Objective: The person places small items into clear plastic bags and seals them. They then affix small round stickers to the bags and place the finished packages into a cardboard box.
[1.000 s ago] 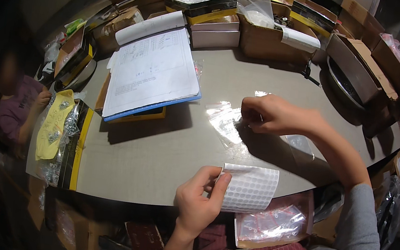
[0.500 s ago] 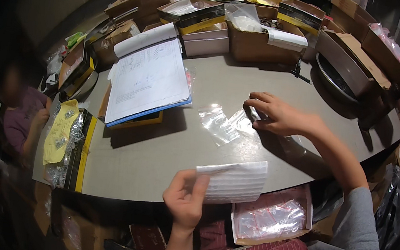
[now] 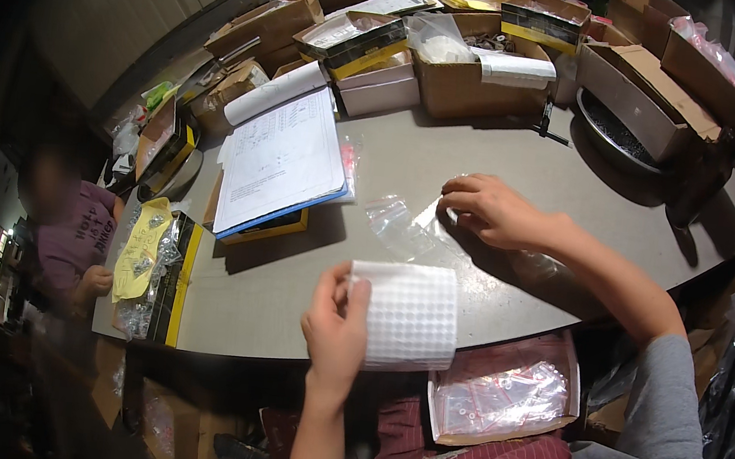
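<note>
Pinching the white sticker sheet (image 3: 411,321) over the near edge of the desk (image 3: 259,308) with the left hand (image 3: 338,326).
From my remote seat I see the right hand (image 3: 501,213), fingers curled down beside the clear plastic bags (image 3: 394,222); I cannot tell whether they grip anything. Farther out, I see a tilted blue clipboard (image 3: 288,166), a cardboard box (image 3: 482,95) and, nearer the body, an open tray (image 3: 433,409).
</note>
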Motion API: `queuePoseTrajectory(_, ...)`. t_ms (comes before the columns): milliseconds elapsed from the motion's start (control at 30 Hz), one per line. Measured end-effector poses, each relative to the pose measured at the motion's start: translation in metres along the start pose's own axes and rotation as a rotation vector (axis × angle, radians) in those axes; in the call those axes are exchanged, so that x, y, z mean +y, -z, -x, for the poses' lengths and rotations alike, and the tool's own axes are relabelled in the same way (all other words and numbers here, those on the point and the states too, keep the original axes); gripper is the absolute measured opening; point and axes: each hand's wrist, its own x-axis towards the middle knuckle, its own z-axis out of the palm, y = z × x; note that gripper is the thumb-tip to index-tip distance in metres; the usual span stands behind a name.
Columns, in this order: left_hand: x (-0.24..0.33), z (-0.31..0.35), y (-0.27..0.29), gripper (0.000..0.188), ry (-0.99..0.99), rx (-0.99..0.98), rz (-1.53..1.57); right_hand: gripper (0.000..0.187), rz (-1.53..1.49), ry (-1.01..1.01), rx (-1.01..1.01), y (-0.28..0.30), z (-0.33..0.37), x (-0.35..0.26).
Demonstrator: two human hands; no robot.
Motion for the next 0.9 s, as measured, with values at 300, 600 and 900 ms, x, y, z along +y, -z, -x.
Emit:
queuePoseTrajectory(300, 0.023, -0.081, -0.039, 0.039, -0.663, -0.084, -0.853, 0.032, -0.012, -0.114, 0.013, 0.004, 0.006, 0.024)
queuePoseTrajectory(600, 0.000, -0.096, -0.109, 0.030, -0.709, -0.261, -0.595, 0.039, -0.077, -0.160, 0.142, 0.012, 0.017, 0.022)
queuePoseTrajectory(900, 0.000, -0.103, -0.109, 0.029, -0.581, -0.328, -0.624, 0.043, -0.060, -0.234, 0.039, 0.017, 0.018, 0.011)
